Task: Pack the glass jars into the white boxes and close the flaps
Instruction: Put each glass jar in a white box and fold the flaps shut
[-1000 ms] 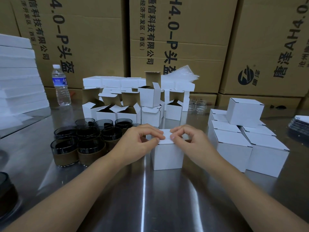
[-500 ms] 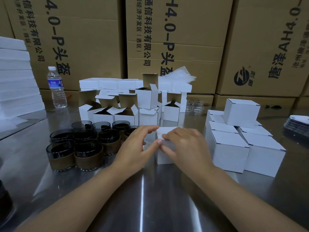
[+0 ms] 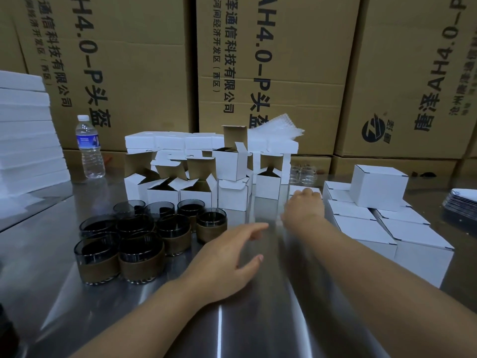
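1. Since a moment ago, the closed box has left the table's centre. The right hand has taken it toward one o'clock, beside the finished pile.
2. Closed white boxes are stacked at two o'clock: done.
3. Open white boxes wait at twelve o'clock.
4. A cluster of glass jars stands unpacked at ten o'clock.
5. The left hand hovers at centre, fingers spread, empty. The right hand's fingers are hidden, so I cannot tell its grip.
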The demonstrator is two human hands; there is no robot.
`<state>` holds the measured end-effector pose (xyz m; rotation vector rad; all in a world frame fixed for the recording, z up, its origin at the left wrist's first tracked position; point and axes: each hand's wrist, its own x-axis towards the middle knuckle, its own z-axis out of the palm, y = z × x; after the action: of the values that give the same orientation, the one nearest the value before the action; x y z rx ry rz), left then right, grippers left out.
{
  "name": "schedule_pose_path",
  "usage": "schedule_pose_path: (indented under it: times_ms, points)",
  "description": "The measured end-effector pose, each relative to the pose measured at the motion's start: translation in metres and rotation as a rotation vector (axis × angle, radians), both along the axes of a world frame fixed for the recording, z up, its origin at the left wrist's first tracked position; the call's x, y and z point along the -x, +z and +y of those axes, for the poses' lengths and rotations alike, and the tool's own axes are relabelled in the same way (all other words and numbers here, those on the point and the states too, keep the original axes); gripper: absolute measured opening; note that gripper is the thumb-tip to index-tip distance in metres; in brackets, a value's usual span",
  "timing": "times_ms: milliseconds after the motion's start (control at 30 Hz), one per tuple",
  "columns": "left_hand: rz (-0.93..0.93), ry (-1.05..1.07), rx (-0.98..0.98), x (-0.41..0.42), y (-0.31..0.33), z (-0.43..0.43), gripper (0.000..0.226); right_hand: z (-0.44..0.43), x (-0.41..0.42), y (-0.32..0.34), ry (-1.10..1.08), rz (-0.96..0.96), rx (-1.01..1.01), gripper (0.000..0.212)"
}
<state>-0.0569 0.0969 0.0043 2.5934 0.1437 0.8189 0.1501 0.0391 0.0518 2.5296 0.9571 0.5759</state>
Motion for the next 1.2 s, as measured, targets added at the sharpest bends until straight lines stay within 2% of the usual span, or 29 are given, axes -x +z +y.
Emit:
schedule_pose_path:
  times_ms: [167, 300, 433, 567, 767, 967, 1033, 1200]
  points:
    - [0.02, -0.013, -0.042, -0.001, 0.001, 0.0, 0.054, -0.006, -0.007, 0.003, -0.067, 0.052, -0.012, 0.054]
    - [0.041, -0.021, -0.056, -0.001, 0.0, 0.0, 0.052, -0.005, -0.004, 0.01, -0.054, 0.034, -0.065, 0.053]
    - [0.043, -0.018, -0.061, -0.004, -0.002, -0.001, 0.048, 0.007, 0.005, 0.022, 0.18, -0.038, -0.244, 0.043]
    - [0.055, -0.032, -0.051, -0.006, -0.005, -0.002, 0.047, 0.036, 0.017, 0.041, 0.36, 0.199, -0.379, 0.049]
    - [0.078, -0.039, -0.099, -0.009, -0.004, 0.0, 0.048, 0.083, 0.021, 0.061, 0.492, 0.433, -0.366, 0.054]
    - [0.066, -0.058, -0.189, -0.007, 0.0, 0.001, 0.049, 0.106, 0.025, 0.064, 0.475, 0.297, -0.171, 0.041]
    - [0.061, -0.064, -0.215, -0.007, 0.0, 0.0, 0.048, 0.11, 0.025, 0.065, 0.456, 0.313, -0.147, 0.04]
    - [0.032, -0.07, -0.205, -0.007, -0.001, 0.004, 0.047, 0.109, 0.023, 0.07, 0.463, 0.406, -0.299, 0.037]
